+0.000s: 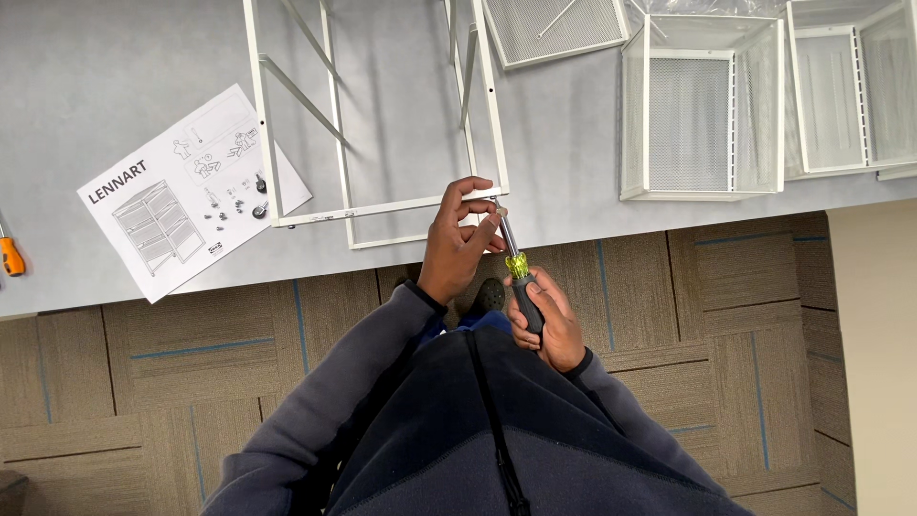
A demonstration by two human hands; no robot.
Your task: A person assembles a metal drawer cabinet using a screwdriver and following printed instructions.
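Note:
My right hand (547,322) grips the black and yellow-green handle of a screwdriver (517,270), its metal shaft pointing up toward the corner of a white metal frame (382,207) lying on the grey table (115,76). My left hand (458,239) pinches the tip of the screwdriver shaft with fingertips, right at the frame's near corner; a small fastener seems to sit there, too small to tell.
An instruction sheet (181,191) with small dark hardware pieces (256,199) on it lies left of the frame. White mesh baskets (702,110) stand at the right, a mesh panel (554,29) behind. An orange-handled tool (10,256) lies at the far left edge. Carpet tiles cover the floor.

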